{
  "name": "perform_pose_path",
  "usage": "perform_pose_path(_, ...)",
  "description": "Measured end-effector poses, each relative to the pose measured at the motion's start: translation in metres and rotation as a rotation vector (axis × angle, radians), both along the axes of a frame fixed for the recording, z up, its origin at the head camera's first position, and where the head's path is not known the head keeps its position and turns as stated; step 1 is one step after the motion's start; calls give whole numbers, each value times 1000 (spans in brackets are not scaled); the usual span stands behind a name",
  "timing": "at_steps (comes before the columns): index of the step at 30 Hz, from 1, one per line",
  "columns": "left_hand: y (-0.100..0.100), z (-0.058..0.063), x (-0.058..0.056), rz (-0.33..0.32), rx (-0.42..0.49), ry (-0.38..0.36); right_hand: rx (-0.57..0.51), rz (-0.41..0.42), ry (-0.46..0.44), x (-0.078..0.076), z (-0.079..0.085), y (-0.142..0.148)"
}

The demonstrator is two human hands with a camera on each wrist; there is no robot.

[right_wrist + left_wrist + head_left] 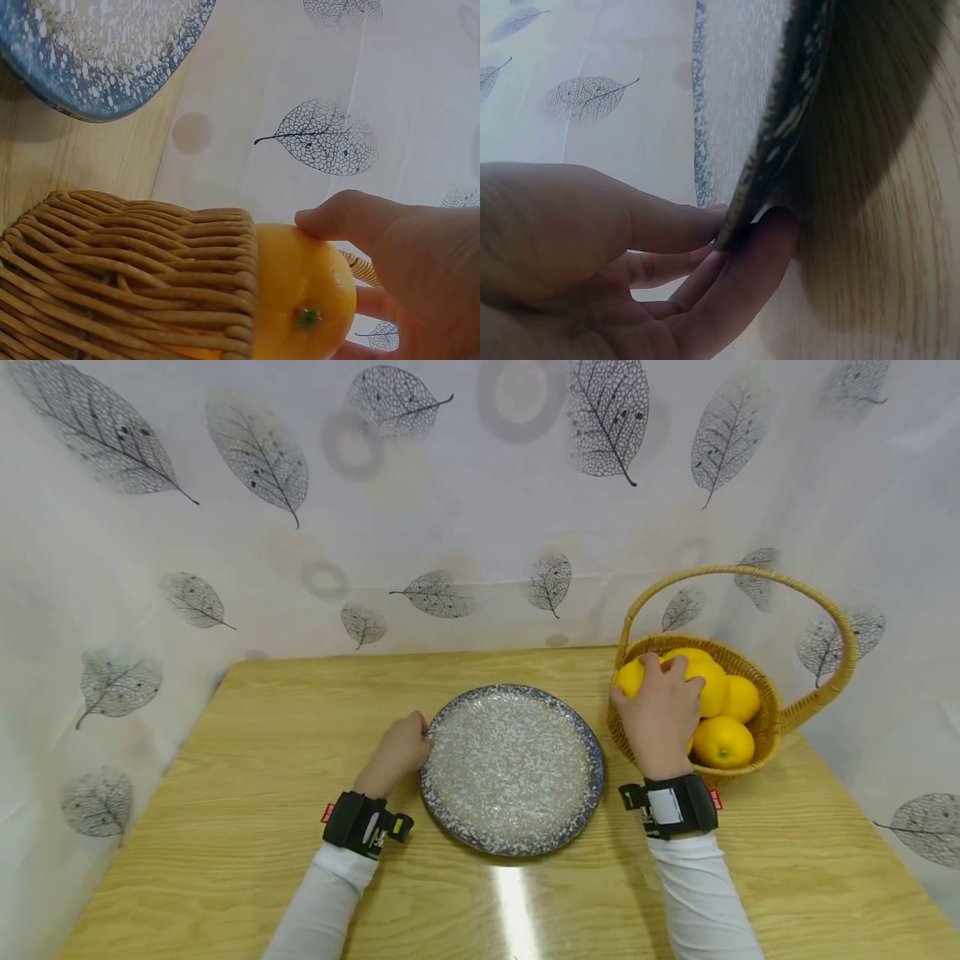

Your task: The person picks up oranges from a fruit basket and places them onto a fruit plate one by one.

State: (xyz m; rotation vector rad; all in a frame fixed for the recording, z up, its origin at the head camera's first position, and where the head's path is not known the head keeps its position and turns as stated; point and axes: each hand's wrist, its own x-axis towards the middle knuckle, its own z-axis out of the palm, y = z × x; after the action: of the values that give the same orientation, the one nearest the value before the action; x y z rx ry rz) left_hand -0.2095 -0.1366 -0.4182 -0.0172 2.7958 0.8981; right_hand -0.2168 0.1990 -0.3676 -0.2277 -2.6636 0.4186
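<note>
My left hand (396,750) pinches the left rim of a round speckled grey plate (513,768) with a dark blue edge. In the left wrist view, the thumb lies on the upper face of the plate (739,90) and fingers are under it. My right hand (662,722) reaches into a wicker basket (772,731) and grips a yellow orange (630,677) at its left side. That orange (304,289) shows its green stem end at the basket's rim in the right wrist view, the thumb on its skin. Part of it is hidden by the basket wall (150,277).
Several more oranges (723,742) lie in the basket, whose tall arched handle (750,570) rises above it. Both stand on a wooden table (277,743). A pale cloth (465,527) printed with leaves hangs behind the table and along its sides.
</note>
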Motion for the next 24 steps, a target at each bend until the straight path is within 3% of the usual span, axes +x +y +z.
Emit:
perform_pose_path(14,-3,2,-3,-35,8,3,-130,-2,-31,0,3,-1)
perform_pose_path(24,-2,1,-2,-38,-16,-30,-123,18,-56,0,4,2)
